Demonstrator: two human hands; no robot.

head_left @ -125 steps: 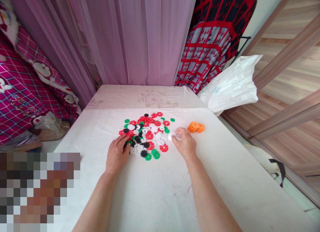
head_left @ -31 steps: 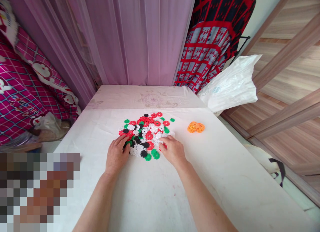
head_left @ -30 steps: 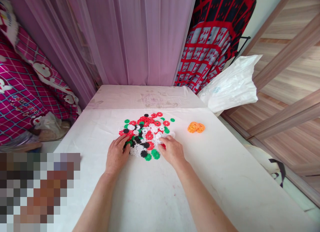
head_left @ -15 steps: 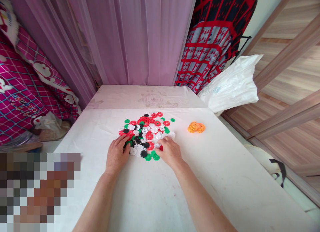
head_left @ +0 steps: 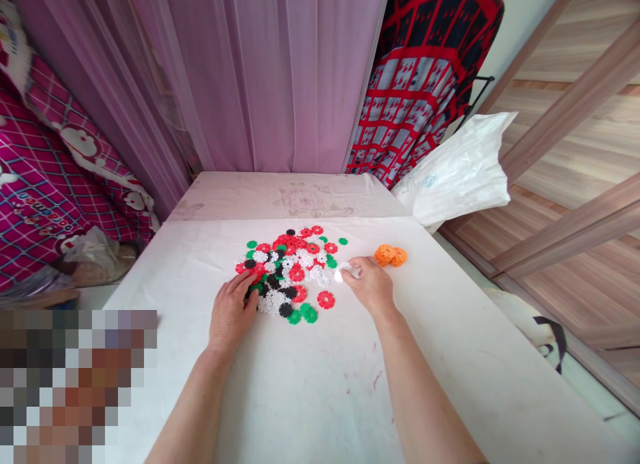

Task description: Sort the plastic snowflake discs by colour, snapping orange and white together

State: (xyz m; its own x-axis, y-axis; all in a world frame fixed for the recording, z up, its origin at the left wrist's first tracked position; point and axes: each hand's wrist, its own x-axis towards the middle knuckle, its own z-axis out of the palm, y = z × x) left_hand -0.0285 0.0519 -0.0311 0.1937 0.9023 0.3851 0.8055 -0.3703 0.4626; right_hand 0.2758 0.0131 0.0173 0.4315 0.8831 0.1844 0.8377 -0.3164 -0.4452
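Note:
A loose pile of flower-shaped discs (head_left: 297, 273), red, white, black and green, lies on the white-covered table. My left hand (head_left: 234, 309) rests at the pile's left front edge, its thumb apart from the other fingers, and touches discs there. My right hand (head_left: 371, 285) is to the right of the pile, with white discs (head_left: 344, 271) between thumb and fingers. Just beyond it sits a small group of orange discs (head_left: 389, 255). A single red disc (head_left: 326, 299) lies between the pile and my right hand, near green discs (head_left: 309, 313).
Behind the table (head_left: 200, 211) hangs a purple curtain (head_left: 280, 77). A white bag (head_left: 455, 177) stands at the back right corner, beside a red and black patterned cloth (head_left: 405, 91). Pink checked fabric (head_left: 55, 164) is at the left, wooden doors (head_left: 565, 151) at the right.
My right hand has moved right, away from the pile, with white discs in its fingers, uncovering the red disc. My left hand has stayed at the pile's left edge.

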